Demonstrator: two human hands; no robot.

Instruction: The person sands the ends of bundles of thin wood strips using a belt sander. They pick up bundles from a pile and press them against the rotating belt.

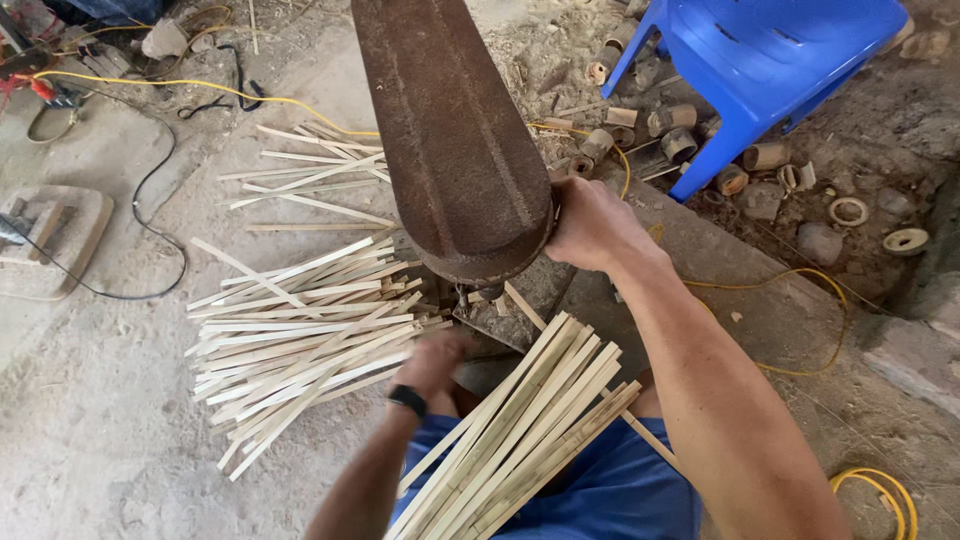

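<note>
A rusty brown metal machine housing (450, 140) rises in the middle of the head view. My right hand (590, 225) is closed against its lower right edge. My left hand (432, 358), blurred and with a black watch on the wrist, hovers just below the housing beside a pile of pale split bamboo strips (300, 335) on the ground. A bundle of greenish bamboo strips (525, 425) rests across my blue-clad lap. I cannot tell whether the left hand holds a strip.
More loose strips (305, 175) lie farther back on the dusty concrete. A blue plastic chair (760, 60) stands at the upper right among short bamboo offcuts (680, 135). Yellow cable (880, 490) and black cable (150, 180) run across the floor.
</note>
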